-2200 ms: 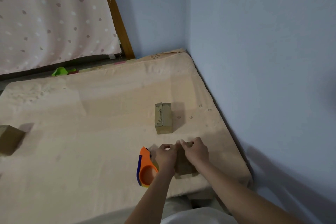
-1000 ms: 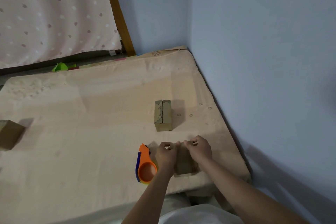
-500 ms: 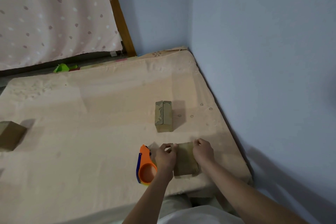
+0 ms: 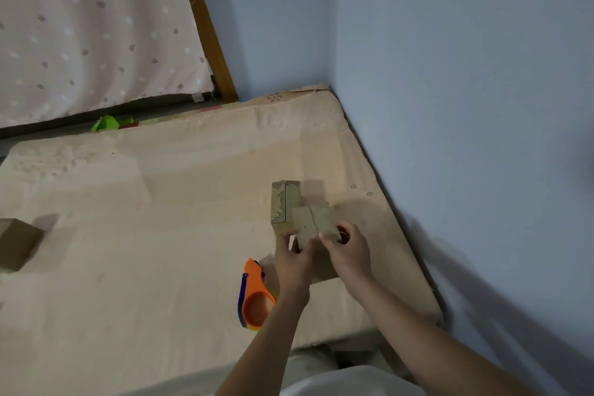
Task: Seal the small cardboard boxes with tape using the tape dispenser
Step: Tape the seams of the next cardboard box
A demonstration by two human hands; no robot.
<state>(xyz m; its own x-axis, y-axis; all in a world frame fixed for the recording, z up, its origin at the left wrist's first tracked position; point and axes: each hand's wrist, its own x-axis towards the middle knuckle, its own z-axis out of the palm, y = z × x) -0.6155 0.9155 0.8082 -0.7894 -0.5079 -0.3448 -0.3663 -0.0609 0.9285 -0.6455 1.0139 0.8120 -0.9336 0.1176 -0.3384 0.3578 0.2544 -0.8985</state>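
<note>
A small cardboard box (image 4: 313,222) is lifted off the beige mattress (image 4: 160,235), tilted, held between both hands. My left hand (image 4: 294,262) grips its left lower side and my right hand (image 4: 348,251) grips its right lower side. Just behind it a second small box (image 4: 283,199) lies on the mattress, partly covered by the held one. An orange and blue tape dispenser (image 4: 255,296) lies on the mattress beside my left wrist. A third box (image 4: 16,244) sits at the far left edge of the view.
A blue wall (image 4: 466,106) runs along the mattress's right side and meets the back corner. A dotted curtain (image 4: 90,26) and a wooden post (image 4: 205,22) stand behind. Something green (image 4: 109,123) lies beyond the far mattress edge. My lap is at the bottom.
Both hands have raised the box from the mattress and carried it away from me, toward the second box. The tape dispenser has stayed where it was.
</note>
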